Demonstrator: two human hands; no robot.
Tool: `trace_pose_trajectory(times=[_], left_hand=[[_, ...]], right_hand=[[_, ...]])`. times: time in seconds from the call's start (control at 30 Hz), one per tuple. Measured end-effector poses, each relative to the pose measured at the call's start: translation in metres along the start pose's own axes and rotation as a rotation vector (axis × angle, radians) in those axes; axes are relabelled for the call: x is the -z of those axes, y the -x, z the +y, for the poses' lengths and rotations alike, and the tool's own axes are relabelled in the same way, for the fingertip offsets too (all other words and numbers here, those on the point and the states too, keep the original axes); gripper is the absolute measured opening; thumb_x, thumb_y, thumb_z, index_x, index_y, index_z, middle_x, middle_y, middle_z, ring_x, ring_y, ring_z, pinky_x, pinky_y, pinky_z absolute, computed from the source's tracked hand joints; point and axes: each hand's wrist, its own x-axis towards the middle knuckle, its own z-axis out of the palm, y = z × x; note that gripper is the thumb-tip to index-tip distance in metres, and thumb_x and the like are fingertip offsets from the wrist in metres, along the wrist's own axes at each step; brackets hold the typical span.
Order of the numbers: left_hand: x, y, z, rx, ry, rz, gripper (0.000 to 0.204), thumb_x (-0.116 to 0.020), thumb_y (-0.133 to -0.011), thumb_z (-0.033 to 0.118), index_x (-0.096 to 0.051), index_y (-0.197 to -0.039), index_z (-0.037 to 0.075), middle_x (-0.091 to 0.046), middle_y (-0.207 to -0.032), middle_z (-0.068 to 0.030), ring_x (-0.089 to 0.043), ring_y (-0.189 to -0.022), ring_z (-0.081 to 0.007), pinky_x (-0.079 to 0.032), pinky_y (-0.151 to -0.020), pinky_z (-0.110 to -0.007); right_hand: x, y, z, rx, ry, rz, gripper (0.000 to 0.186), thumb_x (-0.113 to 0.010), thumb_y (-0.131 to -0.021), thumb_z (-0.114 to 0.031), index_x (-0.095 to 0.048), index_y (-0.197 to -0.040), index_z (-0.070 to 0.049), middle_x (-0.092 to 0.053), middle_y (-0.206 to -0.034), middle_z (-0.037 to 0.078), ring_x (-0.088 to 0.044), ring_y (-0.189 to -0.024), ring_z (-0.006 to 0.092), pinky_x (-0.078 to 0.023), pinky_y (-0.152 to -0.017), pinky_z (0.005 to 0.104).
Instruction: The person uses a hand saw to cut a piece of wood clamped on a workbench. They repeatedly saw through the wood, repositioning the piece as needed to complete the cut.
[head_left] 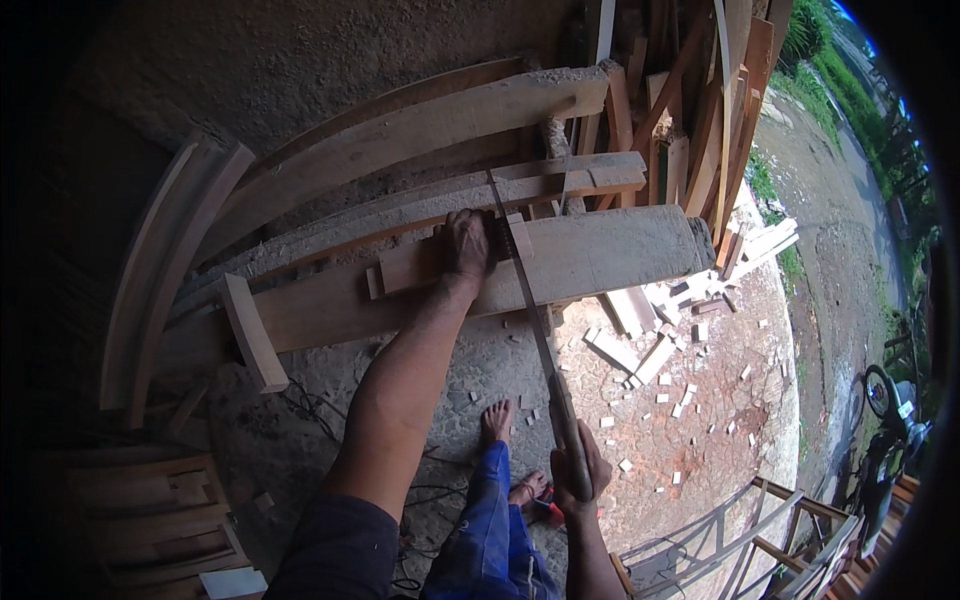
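Two hands engaged | left hand pressed flat on small wood block | right hand gripping handsaw | cut begun, unfinished; offcuts litter floor

I am in a wood workshop that is open to the outside. Big planks lean on the wall, and long boards stand in a pile. Little cut wood blocks lie all over the ground. A dirt road runs by.
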Motion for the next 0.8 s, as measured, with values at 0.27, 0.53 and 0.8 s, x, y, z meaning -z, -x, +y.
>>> trace_pose_trajectory(times=[0.27, 0.53, 0.8], left_hand=[[0.004, -0.004, -0.001, 0.075, -0.069, 0.049, 0.011, -0.059, -0.084, 0.015, -0.066, -0.088, 0.008, -0.066, -0.092, -0.0141, -0.061, -0.094, -0.0345, -0.047, -0.085, -0.047], [0.010, -0.007, 0.021, -0.072, -0.066, -0.076, 0.010, -0.061, -0.075, 0.006, -0.065, -0.084, 0.007, -0.067, -0.091, -0.0131, -0.062, -0.094, -0.0330, -0.047, -0.083, -0.047], [0.002, 0.003, 0.005, 0.107, -0.083, 0.048, 0.009, -0.056, -0.083, 0.008, -0.065, -0.082, 0.009, -0.066, -0.090, -0.0108, -0.061, -0.094, -0.0324, -0.048, -0.084, -0.046]], right_hand=[[0.005, 0.032, 0.015, 0.017, 0.050, -0.020, 0.053, -0.073, -0.085, -0.026, -0.059, -0.131, -0.005, -0.073, -0.099, 0.015, -0.073, -0.079, 0.0253, -0.055, -0.068, 0.0345], [-0.029, -0.064, 0.002, 0.016, -0.186, -0.010, 0.054, -0.074, -0.084, -0.014, -0.057, -0.134, -0.001, -0.071, -0.111, 0.020, -0.072, -0.094, 0.0248, -0.055, -0.080, 0.0334], [0.034, 0.075, 0.029, 0.054, 0.098, -0.080, 0.052, -0.068, -0.088, -0.030, -0.059, -0.127, 0.003, -0.073, -0.100, 0.017, -0.074, -0.078, 0.0300, -0.057, -0.066, 0.0362]])
